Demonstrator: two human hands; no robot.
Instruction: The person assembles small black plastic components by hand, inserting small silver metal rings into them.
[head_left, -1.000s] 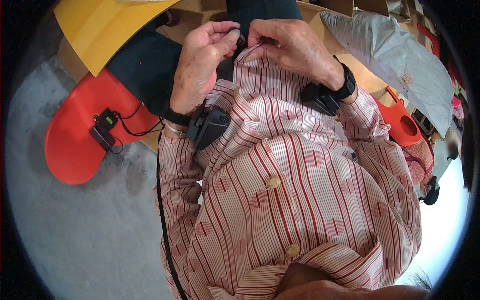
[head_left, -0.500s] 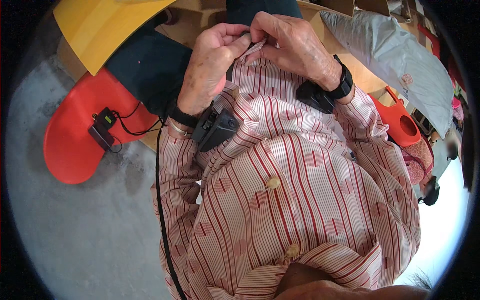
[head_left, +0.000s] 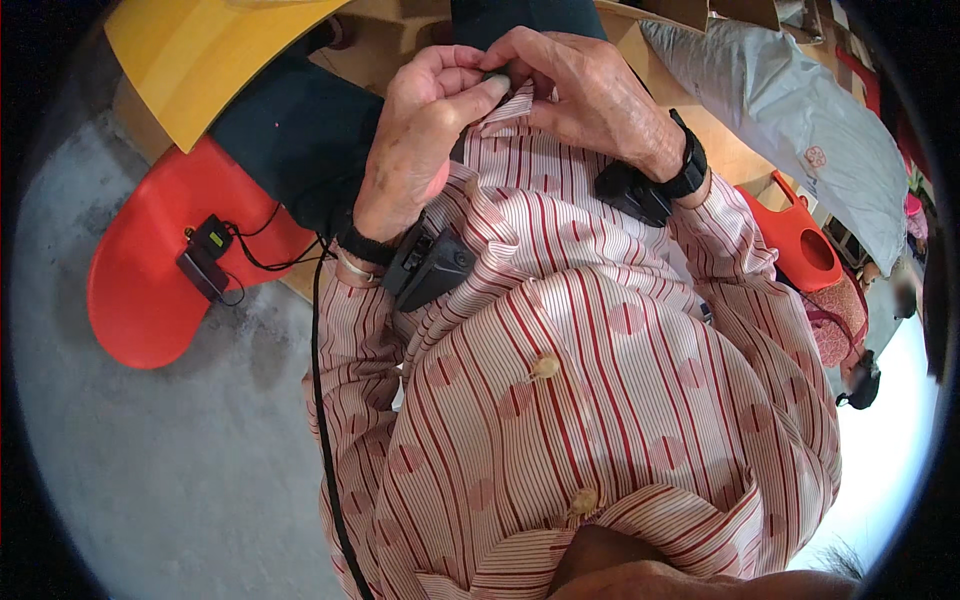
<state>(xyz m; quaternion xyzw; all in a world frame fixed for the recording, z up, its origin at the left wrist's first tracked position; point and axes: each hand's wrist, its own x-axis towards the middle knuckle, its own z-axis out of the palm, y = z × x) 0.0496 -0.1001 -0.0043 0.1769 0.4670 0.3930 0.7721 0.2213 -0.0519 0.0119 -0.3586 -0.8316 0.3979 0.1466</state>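
Observation:
Over my lap, my left hand [head_left: 420, 125] is closed, its thumb and fingertips pinching a small dark thing [head_left: 498, 82] that is mostly hidden. My right hand [head_left: 590, 95] meets it there, with its index fingertip against the dark thing. A folded edge of the striped shirt [head_left: 515, 112] rises between the fingers of my right hand, whose thumb is pressed to the cloth. A black wrist device [head_left: 428, 268] hangs below my left wrist, and another black device [head_left: 632, 195] is strapped under my right wrist.
To the left stands a red chair seat [head_left: 150, 260] with a small black box and cables [head_left: 205, 262] on it. A yellow board [head_left: 200, 60] is at the upper left. A grey plastic bag [head_left: 790, 120] and a red stool [head_left: 800, 240] are on the right.
The fingers have shifted slightly at the pinch. My right index finger has moved a little left over the dark thing, and the shirt edge now stands up more between the fingers.

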